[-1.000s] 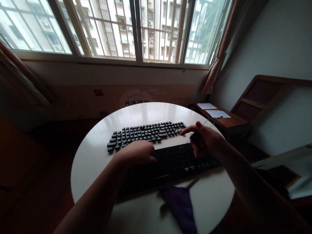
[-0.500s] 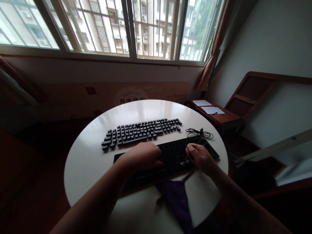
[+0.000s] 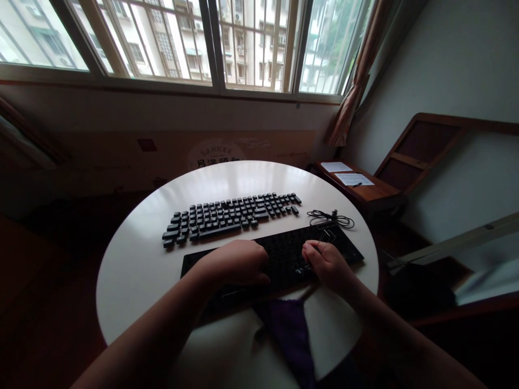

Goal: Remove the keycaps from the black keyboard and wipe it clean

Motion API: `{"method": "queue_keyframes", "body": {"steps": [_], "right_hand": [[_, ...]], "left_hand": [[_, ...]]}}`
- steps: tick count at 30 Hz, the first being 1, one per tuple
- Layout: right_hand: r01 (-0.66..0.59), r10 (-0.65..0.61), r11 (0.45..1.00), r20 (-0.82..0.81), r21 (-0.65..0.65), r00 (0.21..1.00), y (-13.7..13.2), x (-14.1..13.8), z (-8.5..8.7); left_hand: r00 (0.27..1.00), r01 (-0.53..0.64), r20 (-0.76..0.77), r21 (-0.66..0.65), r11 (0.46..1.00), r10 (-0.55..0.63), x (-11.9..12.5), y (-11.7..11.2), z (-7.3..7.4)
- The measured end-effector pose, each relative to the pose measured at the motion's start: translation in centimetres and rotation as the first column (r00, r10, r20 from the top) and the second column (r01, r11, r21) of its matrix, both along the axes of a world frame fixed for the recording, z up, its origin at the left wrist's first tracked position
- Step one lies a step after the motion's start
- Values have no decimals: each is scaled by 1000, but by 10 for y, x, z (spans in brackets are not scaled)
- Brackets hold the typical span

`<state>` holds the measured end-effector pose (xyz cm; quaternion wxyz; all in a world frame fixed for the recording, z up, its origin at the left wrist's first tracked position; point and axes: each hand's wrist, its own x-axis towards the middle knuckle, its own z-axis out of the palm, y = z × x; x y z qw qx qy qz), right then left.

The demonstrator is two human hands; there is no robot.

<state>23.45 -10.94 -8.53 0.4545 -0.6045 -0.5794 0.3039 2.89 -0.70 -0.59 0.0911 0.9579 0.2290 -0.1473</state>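
Note:
A black keyboard base with its keys removed lies on the round white table. My left hand rests on the base's left-middle part with its fingers curled. My right hand is closed in a pinch over the base's right part; what it pinches is too small to make out. Beyond the base, several black keycaps are laid out in rows in keyboard order. A coiled black cable lies at the base's far right corner.
A purple cloth lies at the table's near edge. A low wooden side table with white papers stands at the right. A barred window and a curtain are behind the table.
My right hand came down from the far right end of the keycap rows to the base's right part and closed. The cable is now uncovered. My left hand has stayed put.

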Motion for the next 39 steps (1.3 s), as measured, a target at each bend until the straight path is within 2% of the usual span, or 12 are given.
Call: {"method": "queue_keyframes", "body": {"steps": [4,7,9,17,22,25,27,30,33,35,39], "right_hand": [[-29,18,998,176,62,984,-9,-6,1],[-14,-49,983,336,183,941,-15,-8,-1],[0,-84,974,361,227,929,-16,-8,-2],[70,-77,985,37,159,996,-12,-6,-2],[205,-169,975,-316,85,934,-9,-3,-6],[192,-156,978,-336,77,929,-7,-3,-7],[160,-128,984,-318,77,939,-4,-3,-4],[51,-33,995,-208,81,978,5,-6,12],[-66,69,989,-24,135,997,19,-15,44],[-154,132,972,132,176,982,30,-24,70],[-227,113,935,378,272,919,53,-41,112]], "left_hand": [[1000,-4,-9,-5,1000,4,1,1,-1],[1000,-9,-4,-9,1000,9,0,1,-3],[1000,-13,10,-11,1000,13,0,2,-4],[1000,-18,5,-39,999,18,0,2,-3],[1000,-7,-5,-24,1000,6,-1,2,-1],[999,11,33,-43,999,-10,-1,2,0],[992,38,122,-39,999,-33,0,3,-1],[956,59,287,18,998,-61,1,3,-2],[918,35,392,78,996,-63,2,6,-3],[892,-18,451,82,996,-20,1,8,-4],[809,-189,574,54,981,124,-5,14,-1]]}}
